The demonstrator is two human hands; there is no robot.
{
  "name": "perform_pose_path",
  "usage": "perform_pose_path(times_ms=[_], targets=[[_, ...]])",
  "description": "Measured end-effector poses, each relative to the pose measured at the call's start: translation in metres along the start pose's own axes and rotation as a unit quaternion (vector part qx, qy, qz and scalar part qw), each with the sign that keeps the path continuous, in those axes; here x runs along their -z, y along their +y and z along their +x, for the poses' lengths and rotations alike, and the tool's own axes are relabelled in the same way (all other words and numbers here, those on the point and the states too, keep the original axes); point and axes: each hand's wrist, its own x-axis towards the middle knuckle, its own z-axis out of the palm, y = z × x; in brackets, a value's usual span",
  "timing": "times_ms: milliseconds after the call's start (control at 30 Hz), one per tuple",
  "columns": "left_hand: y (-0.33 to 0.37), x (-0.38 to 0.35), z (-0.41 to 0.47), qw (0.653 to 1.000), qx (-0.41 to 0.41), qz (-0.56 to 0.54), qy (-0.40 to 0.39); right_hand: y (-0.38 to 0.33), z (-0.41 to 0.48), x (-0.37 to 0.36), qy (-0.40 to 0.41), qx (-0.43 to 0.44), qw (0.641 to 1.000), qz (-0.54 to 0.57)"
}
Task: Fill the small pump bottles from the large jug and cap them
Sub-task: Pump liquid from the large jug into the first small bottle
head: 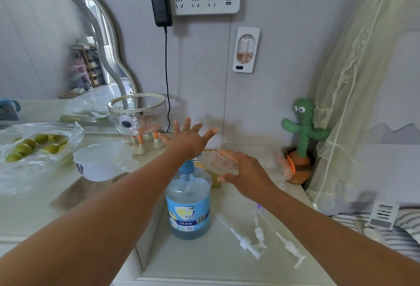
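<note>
Overhead, clear plastic bottle (219,163) in right hand (244,175)

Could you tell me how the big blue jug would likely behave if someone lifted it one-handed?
The jug looks mostly full of blue liquid, so probably heavy. Its smooth, wide plastic body seems hard to grip one-handed, so it may slip. The liquid would likely slosh.
</note>
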Motion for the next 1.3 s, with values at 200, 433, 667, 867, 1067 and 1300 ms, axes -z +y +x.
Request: perform_pose_path(times_ms=[200, 433, 667, 867, 1067, 1300], targets=[[0.001, -0.006, -0.006, 1.000, 0.000, 0.004, 0.003, -0.001, -0.006, -0.004, -0.014, -0.018, 1.000, 0.000], [-0.006, -0.003, 0.012, 0.999, -0.032, -0.022, -0.001, -0.008, -0.004, 0.007, -0.007, -0.003, 1.000, -0.005], [-0.005, -0.001, 0.005, 0.998, -0.047, -0.036, 0.002, -0.003, 0.000, 0.002, -0.015, 0.005, 1.000, -0.008], [-0.003, -0.010, 0.002, 0.999, -0.046, 0.000, -0.009, 0.000, -0.010, -0.003, -0.022, -0.019, 1.000, -0.013], [0.003, 0.008, -0.001, 0.999, -0.040, -0.002, -0.022, -0.007, -0.006, 0.006, -0.006, -0.002, 1.000, -0.014], [-0.008, -0.008, 0.017, 0.997, -0.077, 0.007, -0.026, 0.000, -0.002, 0.001, -0.002, -0.004, 1.000, -0.007]])
